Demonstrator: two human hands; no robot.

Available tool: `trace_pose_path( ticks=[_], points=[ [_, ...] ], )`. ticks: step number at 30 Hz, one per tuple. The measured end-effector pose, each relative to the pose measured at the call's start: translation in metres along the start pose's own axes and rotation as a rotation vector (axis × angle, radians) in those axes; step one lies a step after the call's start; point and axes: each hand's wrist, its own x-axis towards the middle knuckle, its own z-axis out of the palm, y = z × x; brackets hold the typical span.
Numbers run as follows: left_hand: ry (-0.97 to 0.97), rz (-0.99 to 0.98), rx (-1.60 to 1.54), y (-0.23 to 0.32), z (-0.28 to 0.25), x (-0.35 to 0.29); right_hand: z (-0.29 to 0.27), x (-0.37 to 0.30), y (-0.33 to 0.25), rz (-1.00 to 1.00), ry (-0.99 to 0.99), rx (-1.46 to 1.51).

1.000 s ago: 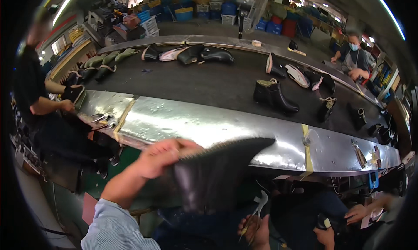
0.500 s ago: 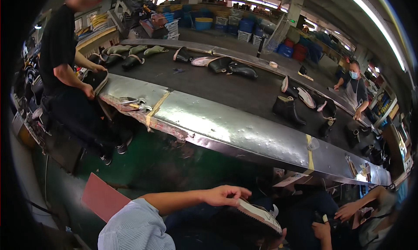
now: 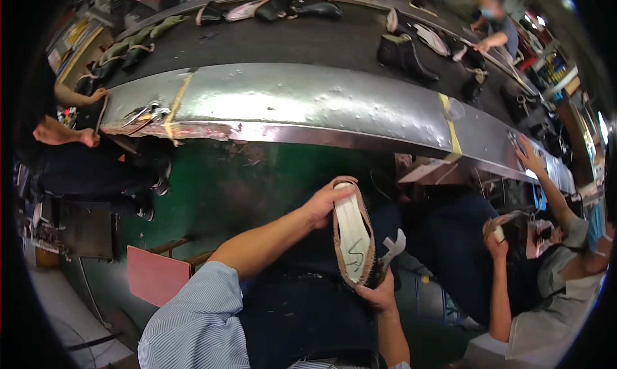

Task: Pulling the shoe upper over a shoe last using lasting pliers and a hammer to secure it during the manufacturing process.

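Observation:
An unfinished shoe is held bottom up in front of me. Its sole side shows a white insole with a dark pen mark, ringed by a rough brownish folded edge. My left hand grips the shoe's far end, thumb on the insole and fingers behind. At the near end, my right hand is closed, its thumb against the shoe's edge. Metal pincers with a hammer-like head rise from that right hand, close beside the shoe. The fingers wrapped round their handles are partly hidden.
A long bench with a metal edge runs across ahead, bearing boots, shoes and hand tools. Co-workers stand at far left and far right; another sits close on my right, one arm reaching to the bench. A reddish board is at lower left.
My view has tipped downward. The shoe has turned from its side to show its insole to me, and the right hand with the pincers has come into clear sight. The right neighbour's arm has reached to the bench.

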Motion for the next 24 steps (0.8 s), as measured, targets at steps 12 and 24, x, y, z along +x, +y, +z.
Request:
trace_pose_path(
  ticks=[12, 24],
  points=[
    [-0.353, 0.563, 1.289, 0.002, 0.039, -0.029, 0.002, -0.043, -0.055, 0.179, 0.163, -0.342],
    [-0.461, 0.375, 1.260, 0.009, 0.023, -0.015, 0.012, 0.004, -0.071, 0.135, -0.075, -0.421]
  ],
)
